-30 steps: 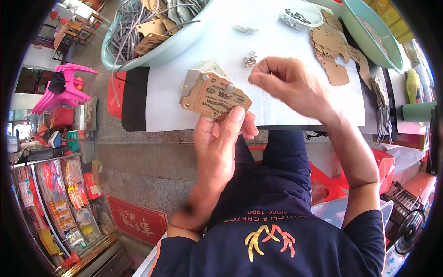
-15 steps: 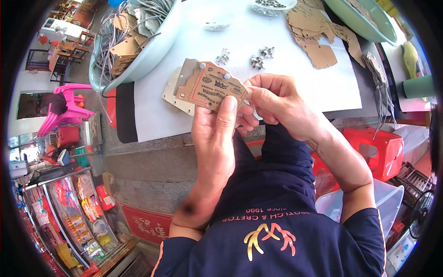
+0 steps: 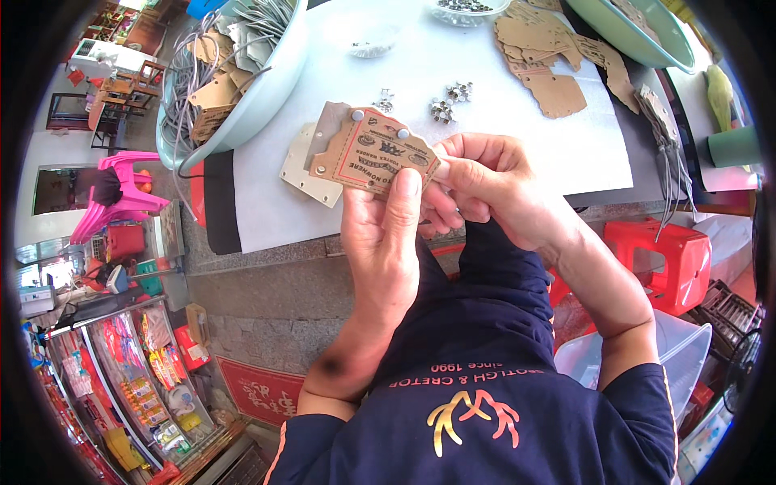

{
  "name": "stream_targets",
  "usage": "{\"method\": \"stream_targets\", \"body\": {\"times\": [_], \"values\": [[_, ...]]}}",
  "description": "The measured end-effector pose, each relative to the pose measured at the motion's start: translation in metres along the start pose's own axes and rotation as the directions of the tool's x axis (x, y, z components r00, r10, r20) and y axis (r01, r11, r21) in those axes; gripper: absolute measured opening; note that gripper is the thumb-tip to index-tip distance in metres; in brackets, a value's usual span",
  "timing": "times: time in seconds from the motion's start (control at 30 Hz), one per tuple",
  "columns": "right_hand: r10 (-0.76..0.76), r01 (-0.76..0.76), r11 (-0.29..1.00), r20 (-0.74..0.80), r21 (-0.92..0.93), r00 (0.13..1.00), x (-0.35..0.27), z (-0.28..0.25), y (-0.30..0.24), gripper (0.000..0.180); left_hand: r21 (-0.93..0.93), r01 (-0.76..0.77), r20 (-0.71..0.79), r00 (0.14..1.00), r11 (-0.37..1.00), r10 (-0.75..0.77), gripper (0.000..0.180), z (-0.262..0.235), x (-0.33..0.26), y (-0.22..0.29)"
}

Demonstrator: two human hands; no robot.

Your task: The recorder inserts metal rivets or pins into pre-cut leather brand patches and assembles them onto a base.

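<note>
A printed brown card tag (image 3: 376, 145) with a red outline and two silver snap studs along its top edge is gripped in my left hand (image 3: 384, 242), thumb flat on its face. My right hand (image 3: 501, 186) pinches the tag's right edge between thumb and fingers; whatever small piece might be in that pinch is hidden. Partly behind the tag are a grey piece (image 3: 330, 121) and a cream plate (image 3: 301, 174) with small holes. Just beyond my hands, small metal snap pieces (image 3: 442, 111) lie loose on the white sheet (image 3: 267, 202), with another few (image 3: 384, 100) to their left.
A pale blue basin (image 3: 283, 69) full of grey cords and tags stands at the left. Two shallow dishes (image 3: 372, 44) (image 3: 469, 10) hold metal parts. Brown tags (image 3: 554, 93) lie stacked at right, near a green basin (image 3: 659, 44). A red stool (image 3: 683, 267) stands right of me.
The view has shifted slightly. My right thumb and fingers have moved a little at the tag's right edge. Both hands keep their hold.
</note>
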State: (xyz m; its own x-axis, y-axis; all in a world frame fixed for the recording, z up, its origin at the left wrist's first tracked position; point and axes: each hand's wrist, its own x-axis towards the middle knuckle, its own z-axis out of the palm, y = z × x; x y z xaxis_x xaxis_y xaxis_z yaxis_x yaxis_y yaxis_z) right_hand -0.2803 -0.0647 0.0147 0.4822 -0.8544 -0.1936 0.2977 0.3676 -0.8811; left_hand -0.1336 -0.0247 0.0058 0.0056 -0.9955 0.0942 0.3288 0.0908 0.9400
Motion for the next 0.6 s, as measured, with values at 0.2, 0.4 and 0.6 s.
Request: {"method": "stream_targets", "body": {"times": [0.2, 0.4, 0.6], "values": [[-0.060, 0.060, 0.998, -0.003, 0.025, 0.998, 0.0005, 0.0002, 0.0053, 0.021, -0.015, -0.006, -0.013, 1.000, 1.000, 0.006, 0.018, 0.0020, 0.0010, 0.0004], [-0.041, 0.041, 0.999, -0.007, 0.030, 0.999, 0.0016, 0.0006, 0.0041, 0.021, -0.024, -0.011, -0.014, 1.000, 1.000, 0.011, 0.018, 0.0010, 0.0020, 0.0005], [-0.082, 0.084, 0.996, -0.051, 0.037, 0.995, -0.0025, -0.0008, 0.0083, 0.020, 0.011, -0.038, 0.000, 0.999, 0.999, 0.038, 0.018, -0.0020, 0.0031, -0.0013]]}}
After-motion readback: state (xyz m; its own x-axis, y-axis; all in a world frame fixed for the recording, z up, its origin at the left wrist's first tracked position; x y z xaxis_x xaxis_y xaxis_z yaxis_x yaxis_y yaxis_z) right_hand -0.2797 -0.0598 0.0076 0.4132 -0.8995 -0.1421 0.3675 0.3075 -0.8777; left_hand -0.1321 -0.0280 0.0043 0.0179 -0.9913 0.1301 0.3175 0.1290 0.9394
